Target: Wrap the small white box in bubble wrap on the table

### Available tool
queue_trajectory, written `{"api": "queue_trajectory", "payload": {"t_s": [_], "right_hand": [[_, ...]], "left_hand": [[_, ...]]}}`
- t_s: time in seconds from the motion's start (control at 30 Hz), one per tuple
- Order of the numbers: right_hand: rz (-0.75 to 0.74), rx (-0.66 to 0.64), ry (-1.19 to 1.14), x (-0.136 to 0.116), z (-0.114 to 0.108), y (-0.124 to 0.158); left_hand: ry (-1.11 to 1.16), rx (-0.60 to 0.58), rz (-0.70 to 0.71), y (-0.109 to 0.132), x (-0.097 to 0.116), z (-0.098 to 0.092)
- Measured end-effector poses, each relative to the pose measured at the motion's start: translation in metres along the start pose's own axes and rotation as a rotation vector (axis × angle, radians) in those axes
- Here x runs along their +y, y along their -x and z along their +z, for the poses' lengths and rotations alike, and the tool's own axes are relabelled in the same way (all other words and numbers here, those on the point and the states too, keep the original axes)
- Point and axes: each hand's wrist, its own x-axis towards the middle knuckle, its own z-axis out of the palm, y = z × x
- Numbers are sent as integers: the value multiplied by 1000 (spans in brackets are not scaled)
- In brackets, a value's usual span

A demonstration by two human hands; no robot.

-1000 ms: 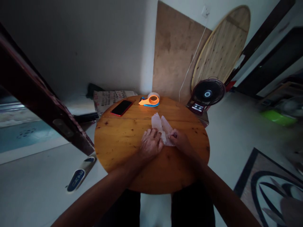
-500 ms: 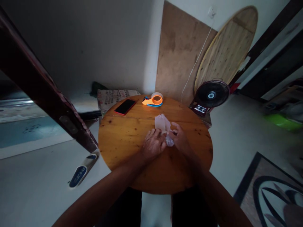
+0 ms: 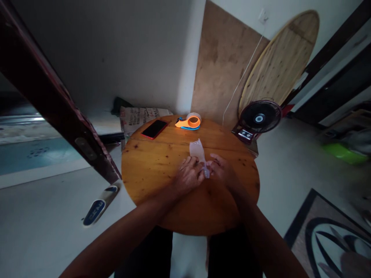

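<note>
A whitish, translucent piece of plastic wrap (image 3: 197, 148) lies crumpled near the middle of the round wooden table (image 3: 150, 166). My left hand (image 3: 189, 173) rests on its lower left side, with bent fingers holding it against the wood. From the right, my right hand (image 3: 222, 170) pinches the near part of the plastic, and its index finger is partly raised. A narrow end of the wrap shows between the two hands. Whether anything is inside the plastic cannot be made out.
Beyond the plastic sits an orange and blue tape dispenser (image 3: 189, 122). A red-edged phone (image 3: 154, 129) lies at the table's back left. A dark fan (image 3: 260, 118) stands past the right edge, and a slipper (image 3: 95, 211) is on the floor at left.
The plastic has become narrower on its right side, and its near end now looks flatter and thinner. My right hand has shifted slightly; my left hand stays on the plastic.
</note>
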Motion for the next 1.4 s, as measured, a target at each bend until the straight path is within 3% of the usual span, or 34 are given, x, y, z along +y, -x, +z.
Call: {"api": "queue_trajectory", "payload": {"t_s": [0.2,0.37,0.53,0.67,1.1,1.3,1.4], "right_hand": [[-31,-126,-79,6,-3,7],[-178,-91,232,14,8,-2],[-246,-102,547,-5,11,6],[-253,-140,651,-18,9,11],[-363,-289,378,-8,-13,-5],[-297,-99,143,10,-6,-36],[-296,-104,156,15,2,-44]], "left_hand": [[76,44,-29,-1,-2,4],[280,104,-111,-3,-7,3],[542,187,-334,-5,-15,7],[645,162,-358,-8,-14,12],[500,95,-353,-8,-4,13],[473,77,-385,-9,-5,13],[447,68,-379,-9,-4,11]]}}
